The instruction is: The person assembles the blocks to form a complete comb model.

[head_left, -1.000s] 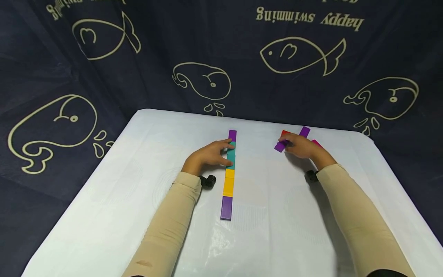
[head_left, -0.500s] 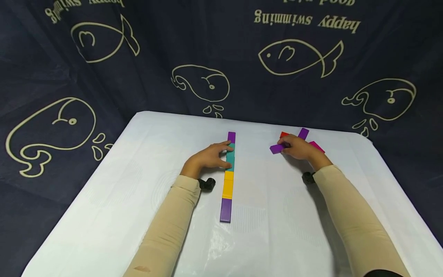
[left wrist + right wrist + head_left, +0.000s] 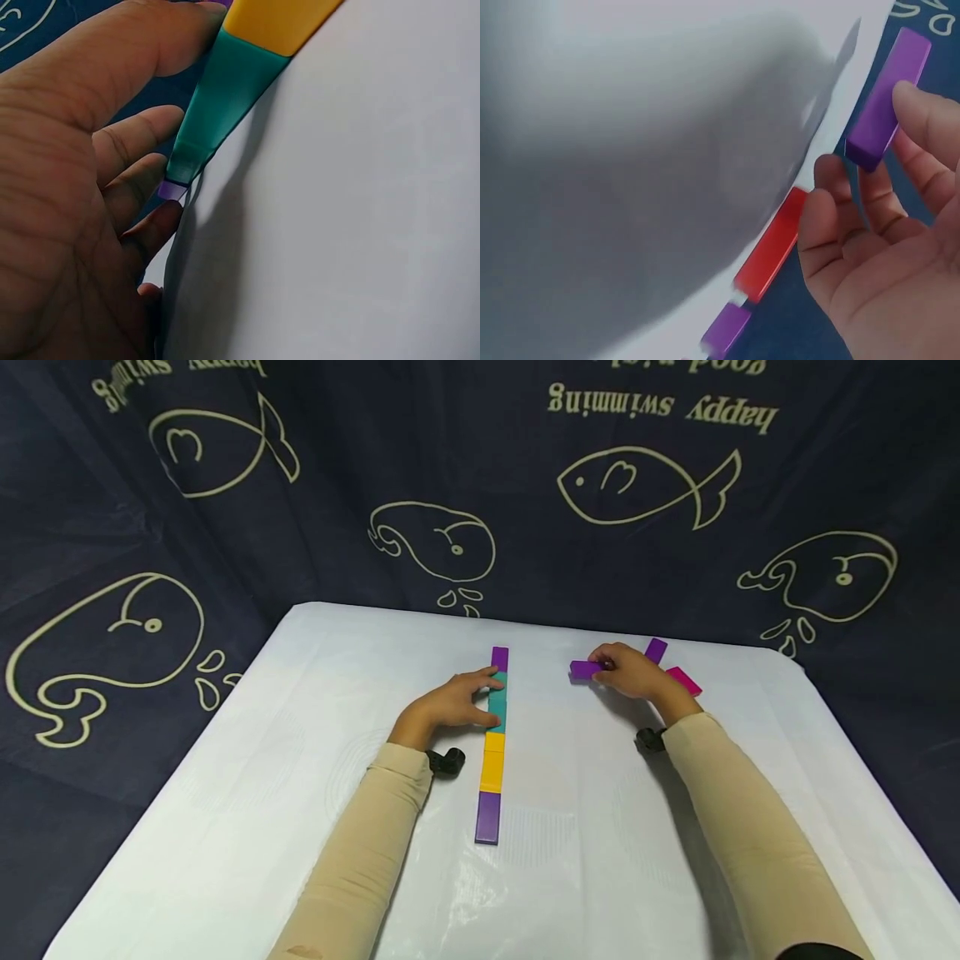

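Observation:
A straight row of blocks runs away from me on the table: a purple block (image 3: 487, 818) at the near end, yellow blocks (image 3: 492, 768), teal blocks (image 3: 497, 702) and a purple block (image 3: 499, 658) at the far end. My left hand (image 3: 448, 700) lies along the row's left side, thumb and fingertips at the teal blocks, fingers fairly straight. To the right, my right hand (image 3: 632, 670) pinches another purple block (image 3: 891, 94) between thumb and fingers. In the right wrist view this block is held clear of the table.
By the right hand lie a loose purple block (image 3: 656, 650) and a pink block (image 3: 684, 682). A red block (image 3: 771, 246) shows in the right wrist view, hidden behind the hand from the head. The white-covered table (image 3: 315, 635) meets a dark printed cloth (image 3: 525, 560) at the back.
My right hand has lifted the purple block from the pile and moved left with it, turning it level. The left hand stays at the teal blocks.

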Tool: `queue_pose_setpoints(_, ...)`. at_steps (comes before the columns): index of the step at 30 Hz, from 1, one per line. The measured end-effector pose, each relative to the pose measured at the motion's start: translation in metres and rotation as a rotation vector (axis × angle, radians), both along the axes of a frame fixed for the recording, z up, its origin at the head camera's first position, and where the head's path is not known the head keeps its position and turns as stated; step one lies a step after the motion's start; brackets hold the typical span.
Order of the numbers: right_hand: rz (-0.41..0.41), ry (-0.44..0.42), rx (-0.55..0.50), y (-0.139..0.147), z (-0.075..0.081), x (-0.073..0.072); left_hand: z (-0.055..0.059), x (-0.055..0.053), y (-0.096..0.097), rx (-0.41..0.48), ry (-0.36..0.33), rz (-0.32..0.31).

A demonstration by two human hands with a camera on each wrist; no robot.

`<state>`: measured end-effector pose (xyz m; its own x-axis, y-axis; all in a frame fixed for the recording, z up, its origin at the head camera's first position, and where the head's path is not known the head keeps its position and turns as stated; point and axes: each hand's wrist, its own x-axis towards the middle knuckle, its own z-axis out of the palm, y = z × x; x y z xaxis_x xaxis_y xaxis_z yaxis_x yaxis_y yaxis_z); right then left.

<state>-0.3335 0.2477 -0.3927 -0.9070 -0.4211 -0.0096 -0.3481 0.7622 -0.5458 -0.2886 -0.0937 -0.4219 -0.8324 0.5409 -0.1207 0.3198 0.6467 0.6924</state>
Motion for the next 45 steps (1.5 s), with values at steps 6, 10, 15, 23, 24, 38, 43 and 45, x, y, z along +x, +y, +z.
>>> queue_pose_setpoints(6,-0.04,-0.007,0.008,-0.02,0.001,-0.006,-0.002,0.0,-0.002,0.007,0.002,0.006)
queue_pose_setpoints(10,-0.037,-0.003,0.009,-0.034,0.001,-0.01,-0.004,-0.001,-0.001,0.018,0.011,0.004)
queue_pose_setpoints(15,-0.043,-0.017,0.0,-0.054,0.002,-0.012,-0.005,-0.001,0.0,0.019,0.011,0.004)
queue_pose_setpoints(23,-0.051,-0.01,0.004,-0.08,-0.002,-0.015,-0.005,0.0,0.0,0.022,0.006,0.0)
queue_pose_setpoints(24,-0.052,-0.007,0.004,-0.082,-0.002,-0.016,-0.004,0.0,-0.001,0.023,0.007,0.001)
queue_pose_setpoints(38,-0.151,-0.064,0.044,-0.104,-0.006,-0.024,-0.003,-0.002,0.001,0.03,0.012,-0.008)
queue_pose_setpoints(43,-0.165,-0.077,0.081,-0.11,-0.005,-0.025,-0.004,-0.002,-0.001,0.024,0.022,-0.011)
queue_pose_setpoints(45,-0.17,-0.081,0.09,-0.111,-0.005,-0.026,-0.004,-0.001,-0.001,0.027,0.019,-0.01)
